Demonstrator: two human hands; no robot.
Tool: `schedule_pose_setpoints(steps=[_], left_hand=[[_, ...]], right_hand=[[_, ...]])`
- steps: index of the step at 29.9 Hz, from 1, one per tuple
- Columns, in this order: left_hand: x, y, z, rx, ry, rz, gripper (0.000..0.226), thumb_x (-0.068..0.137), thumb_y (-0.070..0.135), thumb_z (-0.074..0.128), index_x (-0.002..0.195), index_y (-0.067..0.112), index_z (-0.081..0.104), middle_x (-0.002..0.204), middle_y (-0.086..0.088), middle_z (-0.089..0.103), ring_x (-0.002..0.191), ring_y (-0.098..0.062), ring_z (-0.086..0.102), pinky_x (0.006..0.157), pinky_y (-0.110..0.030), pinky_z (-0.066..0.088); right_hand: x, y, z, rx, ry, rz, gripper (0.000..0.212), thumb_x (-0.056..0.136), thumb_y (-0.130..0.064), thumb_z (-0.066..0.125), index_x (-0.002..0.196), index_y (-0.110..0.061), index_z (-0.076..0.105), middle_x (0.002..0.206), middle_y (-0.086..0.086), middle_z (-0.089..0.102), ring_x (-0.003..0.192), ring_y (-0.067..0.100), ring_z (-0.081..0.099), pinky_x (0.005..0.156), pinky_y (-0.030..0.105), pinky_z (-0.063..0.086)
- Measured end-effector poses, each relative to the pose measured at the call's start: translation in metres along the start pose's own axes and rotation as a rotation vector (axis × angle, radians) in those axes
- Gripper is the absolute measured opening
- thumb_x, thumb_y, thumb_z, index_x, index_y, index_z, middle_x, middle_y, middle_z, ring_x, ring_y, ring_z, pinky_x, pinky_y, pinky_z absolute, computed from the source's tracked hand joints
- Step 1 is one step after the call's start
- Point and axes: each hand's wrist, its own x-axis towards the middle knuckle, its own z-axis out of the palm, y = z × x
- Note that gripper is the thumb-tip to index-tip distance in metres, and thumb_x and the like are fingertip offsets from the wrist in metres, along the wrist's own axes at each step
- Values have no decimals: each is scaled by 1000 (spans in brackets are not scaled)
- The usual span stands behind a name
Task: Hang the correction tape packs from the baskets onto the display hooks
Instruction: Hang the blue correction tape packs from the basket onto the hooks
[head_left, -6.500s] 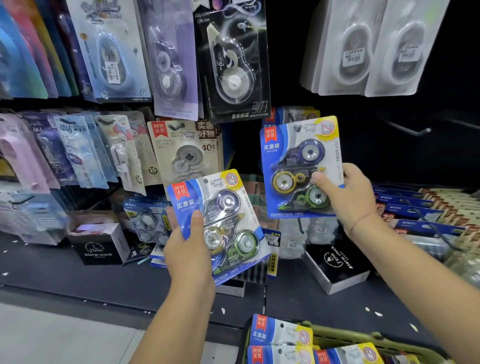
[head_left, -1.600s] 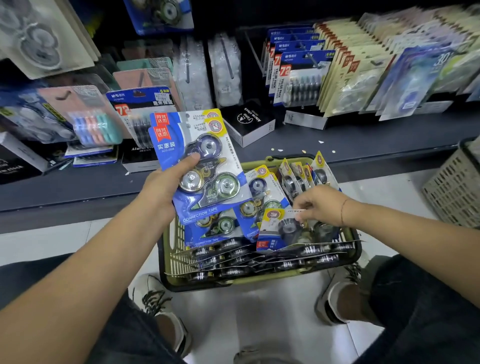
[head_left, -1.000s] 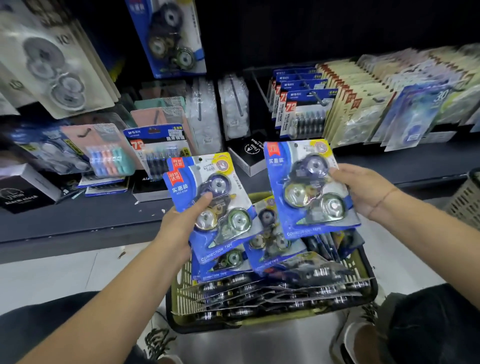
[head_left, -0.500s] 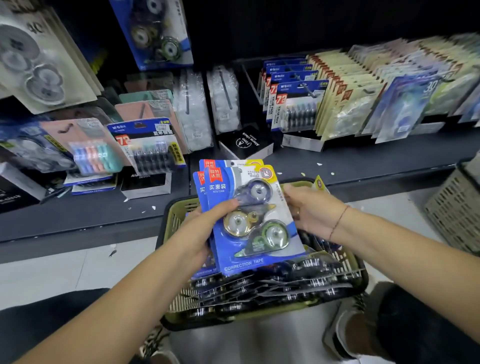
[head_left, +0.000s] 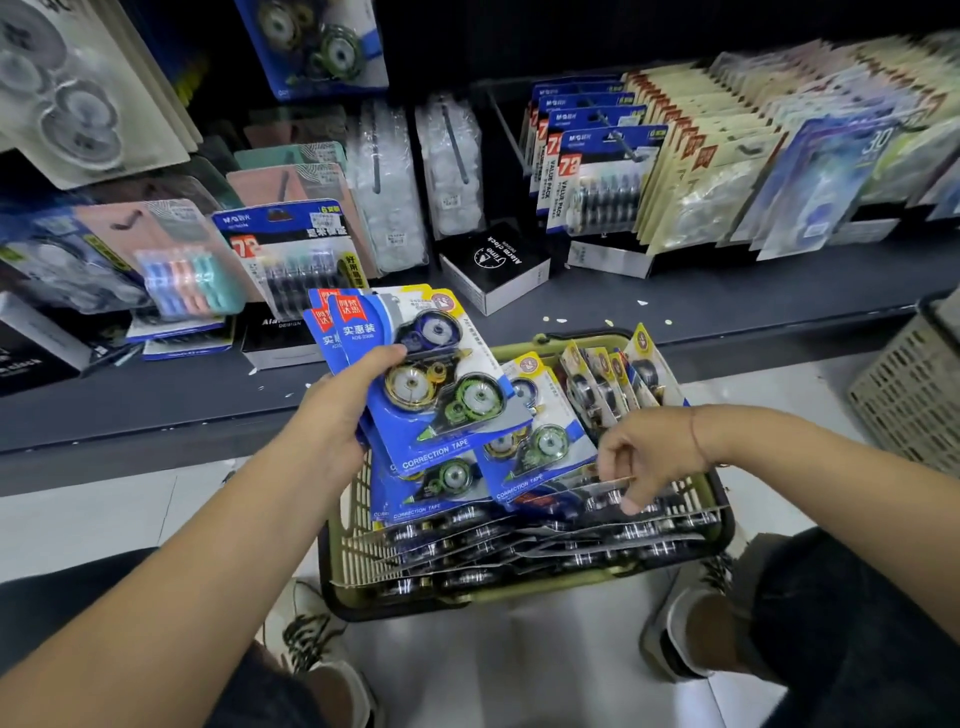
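Blue packs (head_left: 415, 374) in left grip (head_left: 335, 421)

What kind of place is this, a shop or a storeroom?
Most likely a stationery shop aisle. Rows of blister packs hang above a shelf, boxed alarm clocks sit on it, and a basket of correction tape packs stands on the floor, seemingly for restocking.

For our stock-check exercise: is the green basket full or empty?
Partly full: the green basket holds many correction tape packs, flat and on edge; its slatted left wall shows bare.
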Motion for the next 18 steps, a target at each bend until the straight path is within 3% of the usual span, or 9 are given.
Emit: schedule_pose_setpoints(steps=[3, 5, 7, 9, 13, 16, 18], left_hand=[[-1, 3, -3, -8, 19, 28, 17, 83, 25, 81, 94, 20, 68, 82, -1, 79, 71, -18, 74, 81, -41, 60], [-1, 5, -3, -16, 31, 40, 18, 83, 25, 80, 94, 20, 67, 83, -1, 78, 74, -19, 74, 83, -42, 60], [-2, 8, -2, -26, 36, 43, 18, 84, 25, 80, 95, 20, 66, 89, -3, 77, 77, -20, 73, 86, -43, 59], [-4, 10, -2, -39, 35, 48, 17, 85, 25, 79, 95, 20, 66, 93, -4, 76, 79, -20, 72, 87, -44, 59], [-9, 26, -5, -103, 22, 59, 13, 86, 25, 77, 94, 22, 67, 82, 0, 78, 76, -19, 73, 85, -44, 59], [-10, 52, -12, -193, 23, 103, 11, 89, 24, 74, 98, 21, 67, 76, 1, 78, 69, -17, 74, 72, -40, 62], [-9, 77, -18, -246, 28, 186, 9, 91, 23, 72, 97, 22, 67, 74, 3, 77, 63, -14, 74, 60, -34, 62]], right_hand=[[1, 13, 6, -157, -30, 94, 31, 83, -29, 76, 111, -19, 67, 81, -16, 52, 88, 13, 52, 78, 25, 42], [4, 20, 11, -95, 20, 106, 11, 88, -29, 70, 87, -19, 67, 74, -4, 52, 79, 17, 49, 73, 28, 40], [7, 26, 12, 35, 102, 86, 33, 91, -27, 67, 63, -18, 53, 71, 7, 44, 69, 19, 41, 65, 28, 32], [8, 26, 12, 136, 168, 39, 47, 91, -25, 67, 53, -20, 41, 64, 5, 37, 62, 18, 36, 62, 27, 28], [9, 18, 5, 286, 275, -73, 52, 93, -21, 66, 51, -19, 34, 45, -12, 27, 43, 5, 27, 48, 21, 26], [7, 1, -10, 429, 504, -167, 47, 94, -19, 63, 55, -15, 36, 49, -12, 29, 49, 4, 27, 52, 23, 25], [3, -14, -22, 649, 592, -250, 38, 95, -18, 60, 62, 0, 52, 59, -3, 46, 59, 9, 40, 59, 27, 32]])
